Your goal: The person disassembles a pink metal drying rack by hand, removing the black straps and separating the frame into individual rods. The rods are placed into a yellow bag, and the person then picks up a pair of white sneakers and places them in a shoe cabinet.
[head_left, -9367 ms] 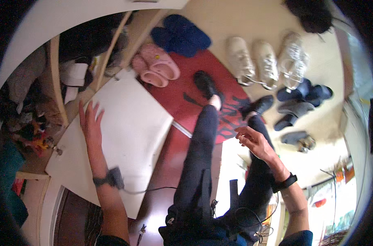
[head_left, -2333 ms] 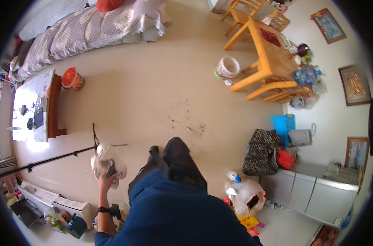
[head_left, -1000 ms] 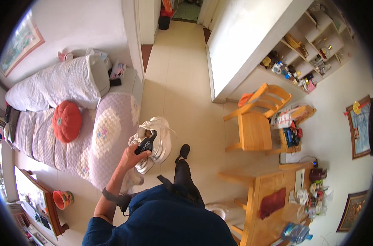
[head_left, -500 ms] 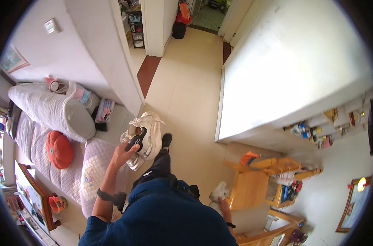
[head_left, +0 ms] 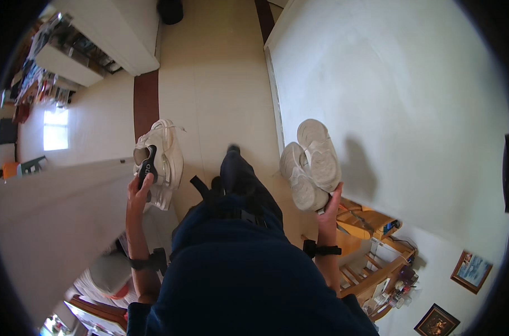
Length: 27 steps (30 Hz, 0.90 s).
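Bright, even daylight overall. Blown-out patch of window light far left. White wall on the right is evenly lit; the pair of pale shoes casts a soft shadow onto it, to the right. Heavy fisheye bend, black vignette at the rim. Near dark-blue torso is soft; edge clutter smeared, unreadable.

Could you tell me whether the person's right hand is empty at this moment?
No, the right hand grips a pair of pale sneakers with their soles turned toward the camera, while the left hand carries another white pair.
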Available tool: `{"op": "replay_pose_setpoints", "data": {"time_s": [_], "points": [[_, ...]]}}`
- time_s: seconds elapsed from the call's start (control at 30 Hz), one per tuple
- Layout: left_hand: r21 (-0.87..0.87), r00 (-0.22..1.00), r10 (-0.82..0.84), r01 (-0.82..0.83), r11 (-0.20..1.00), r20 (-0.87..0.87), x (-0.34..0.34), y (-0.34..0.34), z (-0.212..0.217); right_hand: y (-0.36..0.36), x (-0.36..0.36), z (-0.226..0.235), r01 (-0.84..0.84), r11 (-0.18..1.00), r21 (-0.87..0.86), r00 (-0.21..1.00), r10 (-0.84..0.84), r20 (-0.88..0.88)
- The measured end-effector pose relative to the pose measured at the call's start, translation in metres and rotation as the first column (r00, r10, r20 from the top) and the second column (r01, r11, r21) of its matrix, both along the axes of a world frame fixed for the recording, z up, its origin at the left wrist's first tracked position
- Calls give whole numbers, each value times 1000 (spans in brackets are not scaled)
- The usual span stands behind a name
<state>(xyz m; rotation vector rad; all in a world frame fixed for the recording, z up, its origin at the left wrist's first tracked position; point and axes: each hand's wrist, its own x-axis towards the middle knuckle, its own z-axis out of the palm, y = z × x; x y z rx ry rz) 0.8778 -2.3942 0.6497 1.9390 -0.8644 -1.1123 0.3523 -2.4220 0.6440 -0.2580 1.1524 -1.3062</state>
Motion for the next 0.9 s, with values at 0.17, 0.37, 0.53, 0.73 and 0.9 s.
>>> {"op": "replay_pose_setpoints", "data": {"time_s": [0.17, 0.37, 0.53, 0.73, 0.9], "points": [[89, 996, 71, -65, 994, -62, -47, -8, -18, -17, -28, -4, 37, 996, -84, 998, -32, 61], [175, 996, 86, -80, 981, -22, -39, 18, -18, -21, -64, 8, -40, 999, -9, 982, 38, -185], [-182, 788, 239, -403, 897, -568, 17, 139, -33, 67, -3, 10, -451, 869, -203, 750, 245, -615], [-42, 987, -149, 147, 988, -54, 21, 120, 7, 61, 19, 56, -587, 809, 4, 501, 367, -784], [164, 550, -532, 580, 798, 644, 19, 6, -12, -2, 46, 57, -454, 849, 271, 361, 453, -815]]}}
